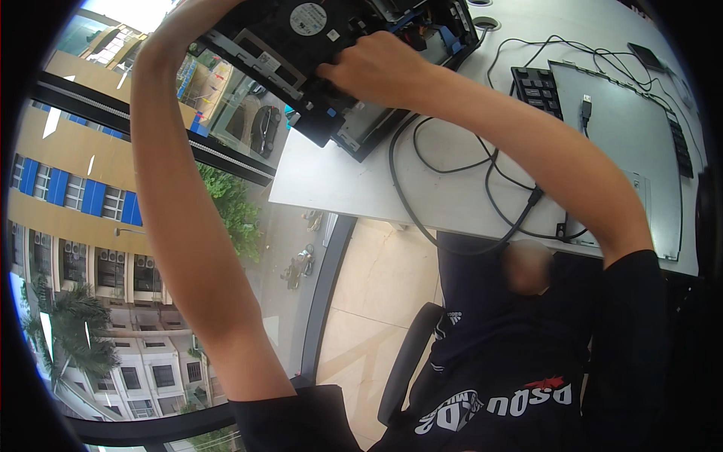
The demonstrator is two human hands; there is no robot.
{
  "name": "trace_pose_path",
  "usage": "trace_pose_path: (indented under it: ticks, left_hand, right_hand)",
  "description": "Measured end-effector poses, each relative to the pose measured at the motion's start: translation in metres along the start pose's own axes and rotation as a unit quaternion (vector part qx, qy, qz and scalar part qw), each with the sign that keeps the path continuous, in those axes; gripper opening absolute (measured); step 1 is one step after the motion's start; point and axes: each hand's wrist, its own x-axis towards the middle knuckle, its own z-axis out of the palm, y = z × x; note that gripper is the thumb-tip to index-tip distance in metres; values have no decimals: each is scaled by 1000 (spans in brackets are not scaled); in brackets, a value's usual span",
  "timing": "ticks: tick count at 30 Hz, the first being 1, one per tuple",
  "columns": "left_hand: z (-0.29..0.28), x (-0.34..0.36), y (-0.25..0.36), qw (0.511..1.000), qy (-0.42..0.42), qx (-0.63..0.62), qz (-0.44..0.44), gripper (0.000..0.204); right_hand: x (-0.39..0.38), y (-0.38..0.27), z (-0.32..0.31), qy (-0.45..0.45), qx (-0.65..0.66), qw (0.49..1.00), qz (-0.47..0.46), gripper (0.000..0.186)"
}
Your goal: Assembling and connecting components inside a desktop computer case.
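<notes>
Computer case [276,84], opened, was observed in the head view at the left end of a white table [324,177], tilted in the picture and cut off by the upper edge. A round white label [309,19] was noted on a black part inside; its print was too small to be made out. Smaller pale labels were likewise unreadable. Large white lettering with a red mark was borne by the dark shirt [493,403].

The right hand [380,69] was placed inside the case, fingers curled; their tips were hidden, and whether anything was gripped could not be told. The left hand [202,13] was cut off by the upper edge; its finger state could not be determined.

A keyboard [537,89] was partly covered by a grey metal panel [621,135], on which a USB plug [586,109] was seen. A blurred patch [527,267] above the lap could not be identified.
</notes>
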Motion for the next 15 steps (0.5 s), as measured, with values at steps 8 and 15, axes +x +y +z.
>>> trace_pose_path:
  ticks: [8, 15]
  left_hand:
    - [0, 10, -7, 998, -2, -29, 63, 67]
    - [2, -10, 7, 999, 2, 1, 52, 69]
  right_hand:
    - [-48, 48, -72, -80, 119, 982, 121, 33]
    - [-41, 32, -66, -25, 185, 970, 154, 36]
